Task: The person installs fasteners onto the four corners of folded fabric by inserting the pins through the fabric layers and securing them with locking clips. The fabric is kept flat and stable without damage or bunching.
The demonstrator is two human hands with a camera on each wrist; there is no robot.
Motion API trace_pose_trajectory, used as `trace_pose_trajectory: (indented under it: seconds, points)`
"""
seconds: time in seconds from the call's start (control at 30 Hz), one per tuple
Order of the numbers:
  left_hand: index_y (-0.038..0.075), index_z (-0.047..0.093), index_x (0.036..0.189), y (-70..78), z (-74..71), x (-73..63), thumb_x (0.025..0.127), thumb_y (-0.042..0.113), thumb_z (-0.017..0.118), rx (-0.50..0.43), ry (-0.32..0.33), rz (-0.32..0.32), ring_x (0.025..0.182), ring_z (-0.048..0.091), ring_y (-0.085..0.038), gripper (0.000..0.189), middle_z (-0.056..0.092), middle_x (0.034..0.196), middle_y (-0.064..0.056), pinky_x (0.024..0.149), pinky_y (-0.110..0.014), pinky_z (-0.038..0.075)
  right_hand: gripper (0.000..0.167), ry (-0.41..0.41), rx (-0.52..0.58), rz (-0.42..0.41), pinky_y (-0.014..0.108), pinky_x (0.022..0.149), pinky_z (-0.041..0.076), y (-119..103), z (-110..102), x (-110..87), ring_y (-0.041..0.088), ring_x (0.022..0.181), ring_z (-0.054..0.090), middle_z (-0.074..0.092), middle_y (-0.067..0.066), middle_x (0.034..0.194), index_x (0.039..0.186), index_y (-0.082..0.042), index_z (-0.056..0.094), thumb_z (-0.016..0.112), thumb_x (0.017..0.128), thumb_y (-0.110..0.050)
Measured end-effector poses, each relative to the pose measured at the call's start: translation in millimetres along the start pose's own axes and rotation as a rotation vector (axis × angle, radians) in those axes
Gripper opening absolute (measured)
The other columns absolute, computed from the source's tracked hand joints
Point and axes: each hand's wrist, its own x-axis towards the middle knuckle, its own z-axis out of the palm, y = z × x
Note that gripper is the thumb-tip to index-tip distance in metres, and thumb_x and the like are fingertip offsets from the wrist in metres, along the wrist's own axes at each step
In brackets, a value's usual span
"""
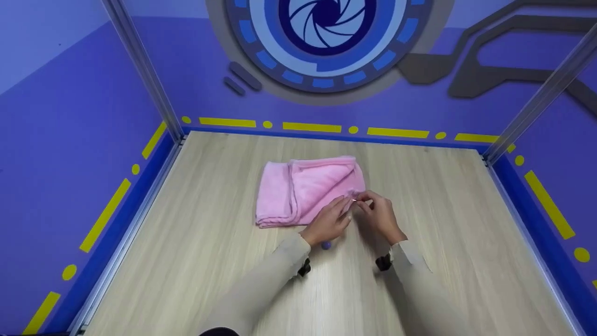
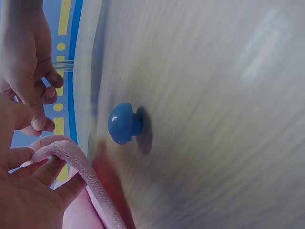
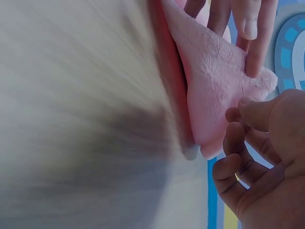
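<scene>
A folded pink fleece blanket (image 1: 322, 182) lies on the wooden table. My left hand (image 1: 329, 221) grips its raised near-right corner, the fleece edge (image 2: 90, 176) between thumb and fingers in the left wrist view. Just to the right, my right hand (image 1: 380, 217) pinches a thin needle (image 2: 41, 139) between thumb and index finger. The needle's tip is right at the fleece, as the right wrist view shows beside the lifted corner (image 3: 214, 71). The other fingers of the right hand (image 3: 276, 162) are loosely curled.
A small blue mushroom-shaped piece (image 2: 122, 123) stands on the table close to the left wrist. Blue-purple panels (image 1: 65, 140) with yellow markings wall the table (image 1: 210, 196) at the back and sides, with metal posts (image 1: 149, 79) at the corners.
</scene>
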Motion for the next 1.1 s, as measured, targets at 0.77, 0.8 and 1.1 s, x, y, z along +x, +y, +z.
trace_pose_trajectory:
  seconds: [0.77, 0.8, 1.1]
  points:
    - [-0.008, 0.039, 0.152, 3.0, -4.9, -1.6, 0.098, 0.011, 0.064, -0.018, -0.034, -0.099, 0.144, 0.043, -0.031, 0.063, 0.043, 0.156, -0.022, 0.12, -0.032, 0.031, 0.012, 0.046, 0.001, -0.018, 0.033, 0.068, 0.053, -3, 11, 3.4, 0.02, 0.086, 0.07, 0.076, 0.005, 0.098, 0.106, -0.008, 0.072, 0.074, 0.094, -0.008]
    - [-0.008, 0.039, 0.152, 3.0, -5.1, -1.8, 0.098, 0.013, 0.063, -0.018, -0.041, -0.11, 0.144, 0.043, -0.031, 0.062, 0.043, 0.157, -0.023, 0.121, -0.032, 0.03, 0.017, 0.046, 0.004, -0.009, 0.034, 0.069, 0.053, -3, 11, 3.4, 0.02, 0.085, 0.07, 0.076, 0.006, 0.098, 0.111, -0.007, 0.07, 0.074, 0.095, -0.008]
    - [-0.005, 0.042, 0.153, 2.9, -5.0, -3.8, 0.099, 0.013, 0.061, -0.018, -0.055, -0.12, 0.142, 0.046, -0.023, 0.06, 0.042, 0.157, -0.022, 0.12, -0.031, 0.032, 0.046, 0.017, -0.008, 0.0, 0.035, 0.068, 0.054, -4, 13, 3.9, 0.023, 0.078, 0.068, 0.077, 0.009, 0.1, 0.139, -0.01, 0.059, 0.073, 0.095, -0.005]
